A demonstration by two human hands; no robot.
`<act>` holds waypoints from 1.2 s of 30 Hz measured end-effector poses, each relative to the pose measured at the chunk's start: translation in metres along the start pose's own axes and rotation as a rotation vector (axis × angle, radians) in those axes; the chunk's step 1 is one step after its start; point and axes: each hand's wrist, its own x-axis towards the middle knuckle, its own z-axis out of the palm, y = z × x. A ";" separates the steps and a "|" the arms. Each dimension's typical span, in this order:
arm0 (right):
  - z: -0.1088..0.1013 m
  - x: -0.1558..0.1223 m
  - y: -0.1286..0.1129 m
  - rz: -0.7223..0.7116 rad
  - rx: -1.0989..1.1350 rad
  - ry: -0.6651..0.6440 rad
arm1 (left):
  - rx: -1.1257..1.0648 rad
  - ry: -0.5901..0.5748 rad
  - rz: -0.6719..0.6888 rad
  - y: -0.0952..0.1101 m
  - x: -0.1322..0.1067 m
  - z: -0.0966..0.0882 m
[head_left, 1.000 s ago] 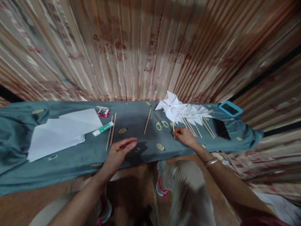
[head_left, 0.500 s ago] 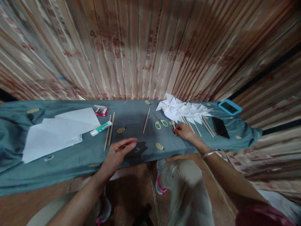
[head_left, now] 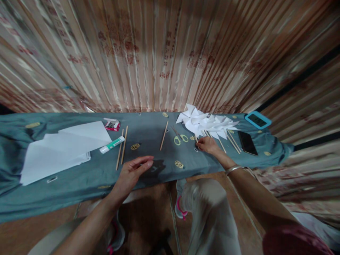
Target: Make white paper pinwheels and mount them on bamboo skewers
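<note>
Several white paper pinwheels [head_left: 195, 120] lie overlapping at the right of the cloth, their wooden sticks pointing toward me. My right hand [head_left: 209, 145] is closed, thumb and fingers pinching the lower end of the leftmost pinwheel's stick [head_left: 196, 138]. Most of that stick end is hidden by the fingers. My left hand [head_left: 134, 169] hovers over the front of the table, fingers apart and empty. A loose wooden stick [head_left: 164, 135] lies between the hands, beside green-handled scissors [head_left: 180, 138].
White paper sheets [head_left: 63, 148], a glue stick [head_left: 112, 145], a small red-and-white box [head_left: 112, 124] and two wooden sticks [head_left: 124, 145] are at left. A phone [head_left: 248, 143] and a blue digital clock [head_left: 258, 120] lie right. A curtain [head_left: 148, 63] hangs behind the blue-green cloth [head_left: 148, 124].
My right hand has shifted only slightly, staying at the pinwheel's stick. My left hand keeps its pose. The whole view has drifted a little.
</note>
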 end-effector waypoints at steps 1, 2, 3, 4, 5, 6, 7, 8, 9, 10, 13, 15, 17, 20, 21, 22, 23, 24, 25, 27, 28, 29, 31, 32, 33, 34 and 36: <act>0.000 0.000 0.000 0.001 -0.004 0.001 | -0.005 0.000 -0.002 0.000 0.000 0.000; 0.000 0.001 0.000 0.002 -0.007 0.002 | -0.009 -0.003 -0.004 0.001 0.000 0.000; 0.000 0.001 0.000 0.002 -0.010 0.003 | -0.014 -0.005 -0.004 0.001 0.000 0.000; 0.000 0.001 0.000 0.002 -0.012 0.003 | -0.017 -0.007 -0.004 0.001 0.000 0.000; 0.000 0.001 0.000 0.001 -0.014 0.004 | -0.018 -0.008 -0.003 0.001 0.000 0.000; 0.000 0.002 0.001 0.000 -0.016 0.005 | -0.016 -0.006 -0.003 0.001 0.000 0.000; 0.000 0.002 0.001 -0.003 -0.018 0.008 | -0.013 -0.002 -0.002 0.001 0.000 0.000; 0.000 0.002 0.001 -0.005 -0.020 0.011 | -0.010 0.002 0.000 0.001 0.000 0.000; 0.000 0.002 0.001 -0.009 -0.022 0.015 | -0.006 0.005 0.001 0.001 0.000 0.000; 0.000 0.002 0.001 -0.013 -0.024 0.018 | -0.003 0.005 0.001 0.001 0.000 0.000; -0.001 0.002 0.000 -0.024 -0.029 0.026 | 0.002 -0.004 -0.006 0.001 -0.001 0.000; -0.001 0.002 -0.003 -0.035 -0.032 0.031 | 0.006 -0.008 -0.017 0.000 -0.001 0.000; -0.001 0.000 -0.005 -0.049 -0.036 0.034 | 0.011 -0.011 -0.023 0.000 -0.001 0.000; 0.001 -0.004 -0.008 -0.071 -0.043 0.033 | 0.024 -0.020 -0.011 -0.002 -0.001 0.000; 0.002 -0.006 -0.009 -0.075 -0.045 0.032 | 0.025 -0.023 -0.001 -0.003 -0.001 0.000; 0.002 -0.007 -0.010 -0.076 -0.048 0.031 | 0.023 -0.028 0.007 -0.004 -0.001 0.000; 0.003 -0.008 -0.010 -0.073 -0.049 0.031 | 0.019 -0.033 0.014 -0.005 -0.001 0.000; 0.003 -0.009 -0.010 -0.069 -0.049 0.032 | 0.014 -0.039 0.019 -0.005 -0.001 0.000; 0.003 -0.010 -0.010 -0.064 -0.048 0.034 | 0.009 -0.044 0.021 -0.006 -0.001 -0.001; 0.001 -0.010 -0.009 -0.049 -0.044 0.038 | 0.009 -0.048 0.020 -0.007 -0.002 -0.001; 0.000 -0.010 -0.008 -0.042 -0.042 0.041 | 0.011 -0.049 0.018 -0.007 -0.003 -0.002; -0.001 -0.010 -0.007 -0.035 -0.042 0.044 | 0.010 -0.048 0.015 -0.007 -0.004 -0.002; -0.003 -0.011 -0.006 -0.022 -0.046 0.051 | -0.001 -0.051 0.002 -0.007 -0.007 -0.003; -0.003 -0.011 -0.005 -0.017 -0.051 0.055 | -0.013 -0.054 -0.005 -0.007 -0.009 -0.003; -0.003 -0.011 -0.005 -0.013 -0.057 0.057 | -0.027 -0.060 -0.014 -0.007 -0.010 -0.004; -0.002 -0.011 -0.005 -0.008 -0.064 0.057 | -0.041 -0.066 -0.025 -0.006 -0.012 -0.004; 0.001 -0.011 -0.005 0.004 -0.084 0.052 | -0.069 -0.075 -0.047 -0.007 -0.015 -0.006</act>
